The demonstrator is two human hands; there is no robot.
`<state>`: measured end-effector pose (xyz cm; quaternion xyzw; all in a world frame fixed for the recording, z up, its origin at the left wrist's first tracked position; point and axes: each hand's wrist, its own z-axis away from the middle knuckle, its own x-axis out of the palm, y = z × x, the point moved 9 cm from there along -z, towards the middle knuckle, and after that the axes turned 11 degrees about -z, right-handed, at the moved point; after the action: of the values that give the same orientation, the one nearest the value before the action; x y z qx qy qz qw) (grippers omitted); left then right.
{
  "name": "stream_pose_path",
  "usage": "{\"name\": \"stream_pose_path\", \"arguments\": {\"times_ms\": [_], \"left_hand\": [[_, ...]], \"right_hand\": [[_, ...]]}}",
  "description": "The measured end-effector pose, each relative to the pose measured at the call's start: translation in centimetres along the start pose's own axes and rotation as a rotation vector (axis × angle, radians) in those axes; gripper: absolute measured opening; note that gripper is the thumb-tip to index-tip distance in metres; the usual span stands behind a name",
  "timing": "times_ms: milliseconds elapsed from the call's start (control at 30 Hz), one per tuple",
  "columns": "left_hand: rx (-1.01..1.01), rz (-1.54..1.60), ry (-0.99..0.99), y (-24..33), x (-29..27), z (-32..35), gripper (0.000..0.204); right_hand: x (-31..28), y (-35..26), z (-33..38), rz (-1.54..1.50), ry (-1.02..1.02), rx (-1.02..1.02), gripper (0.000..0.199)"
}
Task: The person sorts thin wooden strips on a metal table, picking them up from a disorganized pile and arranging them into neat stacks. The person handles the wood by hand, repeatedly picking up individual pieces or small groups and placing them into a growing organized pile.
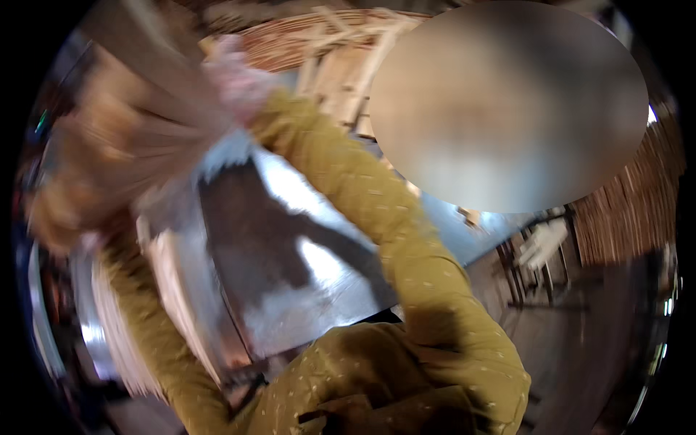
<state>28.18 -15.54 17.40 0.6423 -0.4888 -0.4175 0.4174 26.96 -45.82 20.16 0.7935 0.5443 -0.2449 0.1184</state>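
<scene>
A fanned bundle of thin brown sheets [156, 134], wood-like and smeared by motion, is held up at the upper left between my two hands. My right hand [243, 76], in what looks like a pale pink glove, grips its far edge. At the bundle's lower end is my left hand [101, 235], closed against it; its fingers are blurred and mostly covered by the sheets. Mustard sleeves cover both arms. Beneath them lies a shiny metal tabletop [341, 293] with a dark shadow across it.
Pale wooden strips or boards [174, 290] stand by the table's left side. More light strips [348, 76] lie at the far side. A tall stack of brown sheets [623, 214] rises at right, near a dark metal stand [515, 279] with a whitish cloth-like item [542, 245] on it. A blurred oval hides the upper right.
</scene>
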Motion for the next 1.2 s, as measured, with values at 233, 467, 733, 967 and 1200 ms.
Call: {"name": "stream_pose_path", "arguments": {"times_ms": [233, 467, 733, 967, 1200], "left_hand": [[-0.779, 0.155, -0.161, -22.0, 10.2, 25.1, 0.088], [-0.841, 0.108, -0.122, -23.8, 5.8, 38.6, 0.09], [-0.935, -0.593, -0.184, -21.9, -6.1, 38.0, 0.084], [-0.941, -1.246, -0.191, -16.5, -14.7, 34.8, 0.068], [-0.261, -1.345, -0.036, -13.2, -11.4, 38.3, 0.084]], "right_hand": [[7.0, -7.0, 29.4, -1.283, 0.254, 1.562, 0.1], [12.1, -20.4, 38.6, -1.446, 0.226, 1.878, 0.119], [17.5, -26.2, 30.4, -1.078, -0.416, 1.86, 0.125], [24.4, -30.3, 25.1, -0.622, -1.336, 1.594, 0.119], [25.5, -18.4, 18.7, -0.48, -1.049, 1.238, 0.065]]}}
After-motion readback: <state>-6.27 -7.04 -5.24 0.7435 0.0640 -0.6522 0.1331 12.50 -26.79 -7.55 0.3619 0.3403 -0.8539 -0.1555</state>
